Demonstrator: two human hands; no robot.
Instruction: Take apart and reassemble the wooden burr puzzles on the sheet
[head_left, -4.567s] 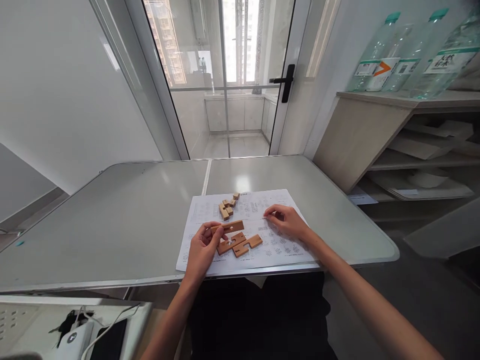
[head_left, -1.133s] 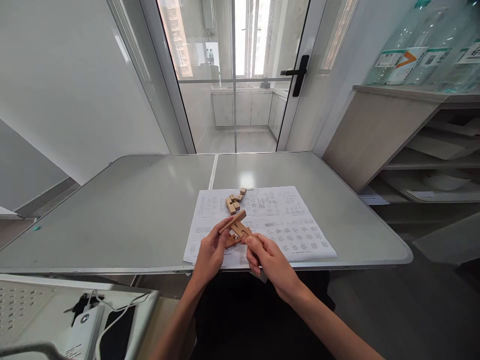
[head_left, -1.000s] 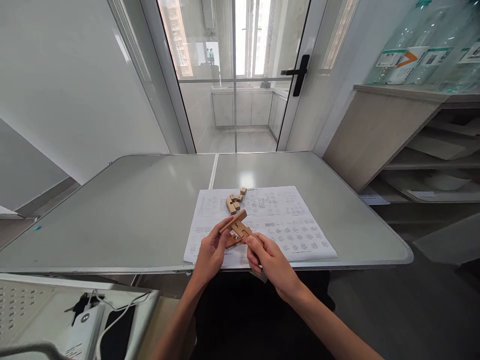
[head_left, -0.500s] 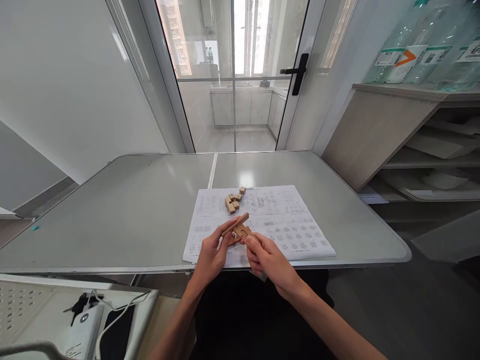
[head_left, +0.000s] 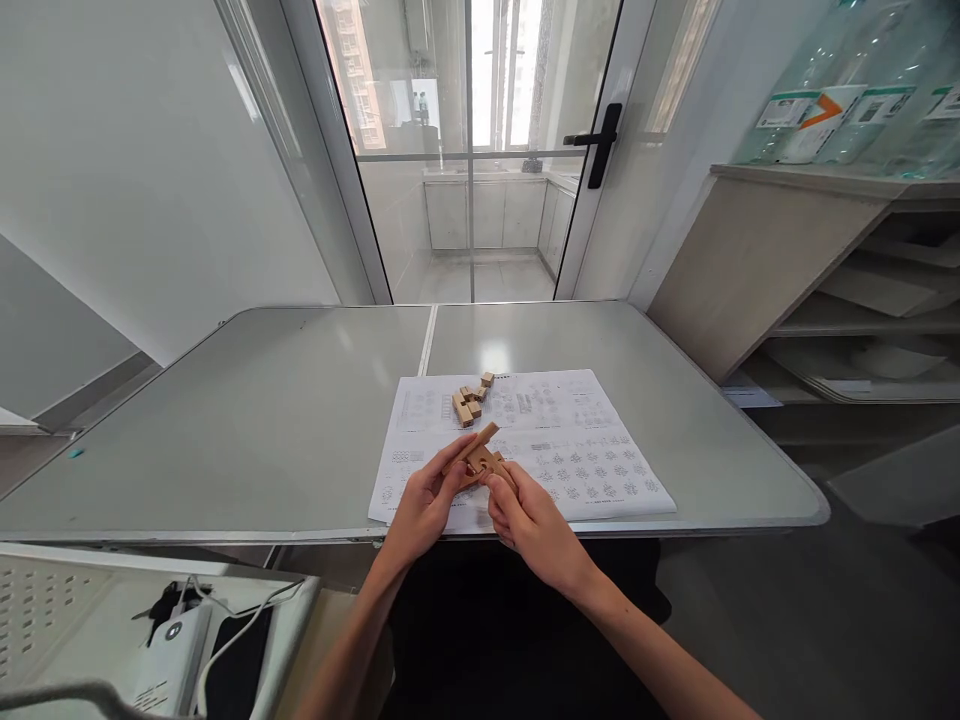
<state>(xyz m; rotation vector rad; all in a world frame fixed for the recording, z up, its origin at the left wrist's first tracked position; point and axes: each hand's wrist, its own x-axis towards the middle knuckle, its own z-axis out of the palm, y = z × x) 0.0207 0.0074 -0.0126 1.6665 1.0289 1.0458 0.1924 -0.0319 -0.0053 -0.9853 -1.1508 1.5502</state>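
Both hands meet over the near part of a printed instruction sheet [head_left: 607,490]. My left hand [head_left: 426,500] is closed round notched wooden puzzle pieces [head_left: 480,460], one of them a stick pointing up and to the right. From the other side my right hand [head_left: 529,510] pinches a wooden piece against them, thumb on top. Fingers cover much of the joined pieces, so how they fit cannot be made out. Beyond the hands, several loose wooden blocks [head_left: 465,408] lie in a small cluster on the sheet.
The grey table [head_left: 300,430] reaches out on both sides. At lower left a white cart [head_left: 82,600] carries a power bank [head_left: 172,655], a cable and a dark phone. Plastic bottles [head_left: 840,115] stand on a shelf [head_left: 795,180] at right. A glass door [head_left: 480,220] is ahead.
My right hand has shifted slightly left and its thumb has moved on the wooden pieces. The left hand keeps its hold. The view has moved a little.
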